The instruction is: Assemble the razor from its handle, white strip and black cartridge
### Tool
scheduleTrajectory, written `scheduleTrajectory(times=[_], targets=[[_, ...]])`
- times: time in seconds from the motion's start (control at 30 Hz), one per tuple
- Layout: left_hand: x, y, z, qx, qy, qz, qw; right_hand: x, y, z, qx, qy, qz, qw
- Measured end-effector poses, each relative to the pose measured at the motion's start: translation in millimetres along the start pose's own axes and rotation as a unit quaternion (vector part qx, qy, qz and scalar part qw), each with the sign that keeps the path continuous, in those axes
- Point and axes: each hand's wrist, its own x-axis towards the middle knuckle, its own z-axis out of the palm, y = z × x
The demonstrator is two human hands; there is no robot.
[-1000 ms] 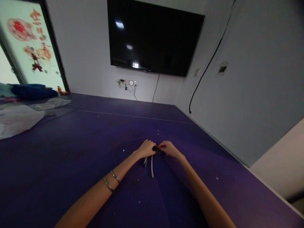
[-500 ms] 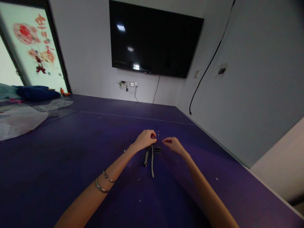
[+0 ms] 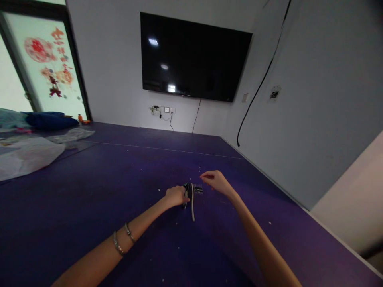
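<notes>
Partly hidden from you
Your left hand (image 3: pixel 176 196) covers part of a dark object (image 3: pixel 186 187); the black pieces (image 3: pixel 198 189) nearby are too small to identify.

Dim room, glare on the television (image 3: pixel 196 59).
I see the door panel (image 3: pixel 44 71) glowing pale at left, the purple surface (image 3: pixel 119 199) dark and dull, fine detail murky, right-hand corners dark and soft.
</notes>
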Motion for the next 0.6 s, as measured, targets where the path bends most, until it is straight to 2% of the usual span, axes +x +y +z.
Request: scheduleTrajectory(times=[0.4, 0.6], targets=[[6, 4, 11, -0.044, -0.013, -0.026, 0.999, -13, -10, 6, -0.030, 0.003, 0.002, 1.000], [3, -2, 16, -0.094, 0.041, -0.002, 0.995, -5, 9, 28, 0.061, 0.093, 0.101, 0.989]])
